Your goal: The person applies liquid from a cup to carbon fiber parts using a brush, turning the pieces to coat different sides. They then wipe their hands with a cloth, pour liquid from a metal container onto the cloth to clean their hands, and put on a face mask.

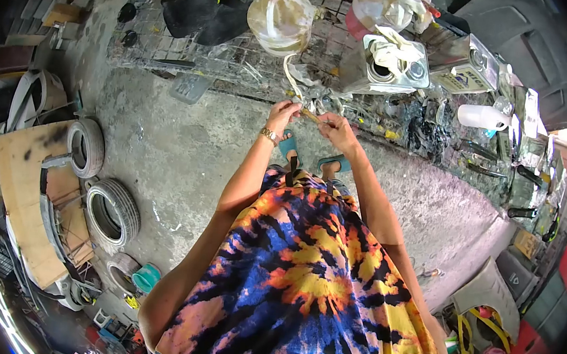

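Both hands meet over the near edge of a cluttered workbench. My left hand (pixel 282 117), with a gold watch at its wrist, is closed on one end of a thin tan strip (pixel 310 115). The fingers of my right hand (pixel 337 130) pinch the strip's other end. A pale cord (pixel 292 75) runs from the bench down to my left hand. Just beyond lie crumpled clear plastic and small scraps. A large stained plastic jug (pixel 280 18) stands farther back on the bench.
Metal cans (pixel 389 68), a white bottle (pixel 482 117) and tools crowd the bench to the right. Black panels (pixel 206 18) lie at the back left. Tires (pixel 113 211) and cardboard (pixel 26 186) are on the left. A grey chair (pixel 491 292) is at the lower right.
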Available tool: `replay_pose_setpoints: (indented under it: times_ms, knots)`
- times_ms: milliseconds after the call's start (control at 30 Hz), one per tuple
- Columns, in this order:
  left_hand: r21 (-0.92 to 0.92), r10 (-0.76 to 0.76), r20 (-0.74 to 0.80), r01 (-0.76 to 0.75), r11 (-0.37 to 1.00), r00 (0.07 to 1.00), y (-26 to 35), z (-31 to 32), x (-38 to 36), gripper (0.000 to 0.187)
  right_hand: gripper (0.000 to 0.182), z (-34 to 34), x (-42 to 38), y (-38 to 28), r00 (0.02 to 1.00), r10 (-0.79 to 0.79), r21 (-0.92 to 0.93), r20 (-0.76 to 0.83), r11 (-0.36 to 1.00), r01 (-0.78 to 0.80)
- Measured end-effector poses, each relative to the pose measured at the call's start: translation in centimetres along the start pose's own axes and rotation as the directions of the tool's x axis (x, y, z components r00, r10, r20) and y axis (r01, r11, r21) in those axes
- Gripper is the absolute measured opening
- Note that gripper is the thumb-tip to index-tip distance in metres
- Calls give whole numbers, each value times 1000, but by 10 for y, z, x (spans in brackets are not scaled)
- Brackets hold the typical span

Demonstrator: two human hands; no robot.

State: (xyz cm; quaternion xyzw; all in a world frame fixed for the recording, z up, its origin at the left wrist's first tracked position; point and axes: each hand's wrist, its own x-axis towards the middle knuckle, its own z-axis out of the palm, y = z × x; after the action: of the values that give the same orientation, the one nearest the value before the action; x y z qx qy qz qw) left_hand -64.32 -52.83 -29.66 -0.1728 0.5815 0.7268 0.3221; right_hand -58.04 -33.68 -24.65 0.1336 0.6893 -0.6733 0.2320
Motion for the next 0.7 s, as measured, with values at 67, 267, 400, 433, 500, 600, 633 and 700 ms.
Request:
replay_pose_setpoints:
  times_ms: [67, 267, 400, 433, 500, 600, 633, 700]
  knots:
    - [67, 55, -31, -52, 996, 998, -3, 3, -3, 18, 11, -4, -3, -2, 999, 36, 19, 39, 999, -37]
    - [142, 169, -140, -150, 978, 976, -7, 20, -15, 21, 15, -8, -17, -11, 998, -48, -269, -33, 963, 37]
    - [301, 177, -189, -114, 947, 966, 1, 31, -11, 23, 14, -4, -33, -32, 973, -205, -487, -102, 864, 131]
    - [302, 177, -187, -116, 946, 966, -1, 30, -6, 23, 16, -5, -40, -39, 967, -221, -553, -128, 825, 115]
    - [155, 157, -274, -118, 981, 949, -3, 22, 3, 21, 18, -11, -61, -59, 957, -240, -619, -162, 780, 91]
    - [211, 181, -193, -139, 968, 964, 20, 1, -6, 20, 18, -41, -110, -88, 881, -201, -577, -428, 811, -96]
    - [177, 116, -153, -88, 980, 981, 25, -3, -9, 19, 18, -59, -125, -90, 813, -208, -528, -543, 838, -139]
    - [226, 81, -69, -63, 972, 994, 36, -4, -24, 15, 19, -101, -145, -82, 701, -300, -566, -647, 805, -178]
